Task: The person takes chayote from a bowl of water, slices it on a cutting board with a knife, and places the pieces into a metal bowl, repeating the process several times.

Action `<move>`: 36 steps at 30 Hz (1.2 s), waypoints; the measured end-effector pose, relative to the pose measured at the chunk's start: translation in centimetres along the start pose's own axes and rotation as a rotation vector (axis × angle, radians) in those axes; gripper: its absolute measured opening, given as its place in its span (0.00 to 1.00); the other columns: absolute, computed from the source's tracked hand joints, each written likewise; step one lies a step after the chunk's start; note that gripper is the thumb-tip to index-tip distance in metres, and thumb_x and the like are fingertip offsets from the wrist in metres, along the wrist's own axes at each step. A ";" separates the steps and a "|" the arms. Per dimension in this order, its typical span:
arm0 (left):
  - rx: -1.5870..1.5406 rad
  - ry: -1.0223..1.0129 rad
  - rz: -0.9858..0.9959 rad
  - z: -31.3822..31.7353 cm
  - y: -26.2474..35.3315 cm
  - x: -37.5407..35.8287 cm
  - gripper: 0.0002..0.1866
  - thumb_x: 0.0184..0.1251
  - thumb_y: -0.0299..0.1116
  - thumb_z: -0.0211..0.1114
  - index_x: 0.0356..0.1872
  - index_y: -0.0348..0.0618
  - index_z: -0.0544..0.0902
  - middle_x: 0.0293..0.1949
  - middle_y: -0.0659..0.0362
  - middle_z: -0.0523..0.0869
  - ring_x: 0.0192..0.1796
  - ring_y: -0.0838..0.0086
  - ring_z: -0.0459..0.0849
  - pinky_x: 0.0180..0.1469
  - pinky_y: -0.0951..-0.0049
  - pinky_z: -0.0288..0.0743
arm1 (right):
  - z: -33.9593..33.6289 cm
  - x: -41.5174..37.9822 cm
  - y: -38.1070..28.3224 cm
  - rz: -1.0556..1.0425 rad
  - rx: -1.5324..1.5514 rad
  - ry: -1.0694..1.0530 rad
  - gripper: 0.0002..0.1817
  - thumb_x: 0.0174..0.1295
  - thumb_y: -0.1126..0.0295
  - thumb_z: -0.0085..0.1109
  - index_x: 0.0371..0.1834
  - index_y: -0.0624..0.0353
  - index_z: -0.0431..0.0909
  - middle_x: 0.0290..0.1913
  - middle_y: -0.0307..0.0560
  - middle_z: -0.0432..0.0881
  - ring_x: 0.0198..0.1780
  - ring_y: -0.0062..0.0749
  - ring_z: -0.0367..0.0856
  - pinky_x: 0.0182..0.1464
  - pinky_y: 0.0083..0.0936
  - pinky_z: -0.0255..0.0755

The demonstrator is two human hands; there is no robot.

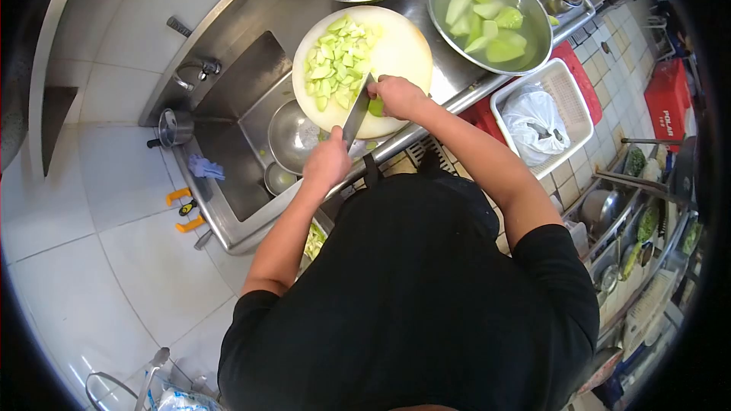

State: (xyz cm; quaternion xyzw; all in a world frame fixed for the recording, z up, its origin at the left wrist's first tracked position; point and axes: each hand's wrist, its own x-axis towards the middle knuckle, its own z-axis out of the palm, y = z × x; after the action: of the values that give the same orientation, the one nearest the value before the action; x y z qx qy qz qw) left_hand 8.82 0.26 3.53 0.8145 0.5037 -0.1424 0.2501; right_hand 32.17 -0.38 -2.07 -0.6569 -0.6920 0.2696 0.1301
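The left hand [327,161] has its grip closed round the handle of a knife [355,118], the blade slanting over the round cutting board [407,42]. The right hand [401,97] curls beside the blade, its grip seemingly pinching a green piece [376,107] on the board, though fingers and steel partly hide it. Chopped pieces [335,61] lie heaped on the board's left side. Beyond, on the steel bench [417,1], a wide bowl [538,15] holds larger chunks in liquid.
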 end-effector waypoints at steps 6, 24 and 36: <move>0.017 0.030 0.014 0.3 -0.1 -0.4 0.13 0.80 0.37 0.54 0.54 0.39 0.72 0.37 0.33 0.87 0.44 0.34 0.87 0.49 0.37 0.78 | 0.6 0.1 0.5 -0.004 0.008 0.026 0.14 0.54 0.76 0.68 0.45 0.55 0.84 0.45 0.53 0.85 0.49 0.51 0.86 0.54 0.42 0.81; 0.003 -0.008 0.026 0.0 0.6 0.0 0.13 0.79 0.37 0.55 0.53 0.39 0.72 0.39 0.33 0.88 0.45 0.35 0.87 0.49 0.36 0.77 | 1.3 -0.8 0.9 0.017 0.095 0.119 0.15 0.49 0.74 0.76 0.40 0.59 0.82 0.45 0.52 0.85 0.48 0.52 0.87 0.52 0.42 0.82; 0.019 0.002 0.061 0.1 0.9 -0.2 0.12 0.80 0.37 0.55 0.54 0.40 0.73 0.37 0.34 0.88 0.44 0.35 0.87 0.48 0.37 0.78 | 2.0 -1.8 0.9 0.044 0.095 0.190 0.13 0.52 0.73 0.74 0.40 0.59 0.84 0.45 0.52 0.86 0.48 0.52 0.87 0.53 0.42 0.81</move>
State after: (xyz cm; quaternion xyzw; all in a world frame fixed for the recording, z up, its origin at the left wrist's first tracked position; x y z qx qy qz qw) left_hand 9.53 -0.24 3.74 0.8321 0.4775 -0.1387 0.2458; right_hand 32.05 -2.58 -3.85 -0.6876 -0.6483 0.2414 0.2205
